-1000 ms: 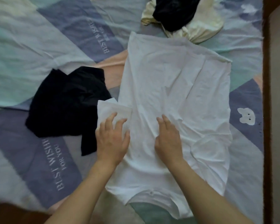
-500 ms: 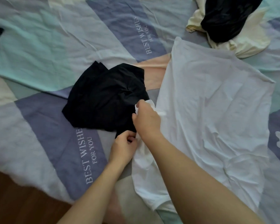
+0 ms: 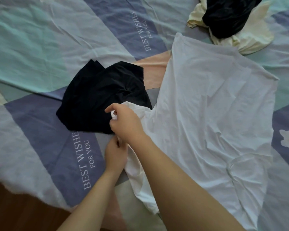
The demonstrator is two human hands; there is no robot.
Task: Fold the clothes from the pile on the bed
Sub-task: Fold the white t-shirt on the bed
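Right hand (image 3: 125, 124) reaching across, grip pinching white shirt (image 3: 207, 114) sleeve, left hand (image 3: 114, 155) gripping shirt edge just below — black garment (image 3: 100, 100) beside.

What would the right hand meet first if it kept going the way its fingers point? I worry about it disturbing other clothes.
Probably the black garment. The right hand, pinching the white shirt's sleeve, points up-left and already hangs over the garment's near edge; its height above is unclear.
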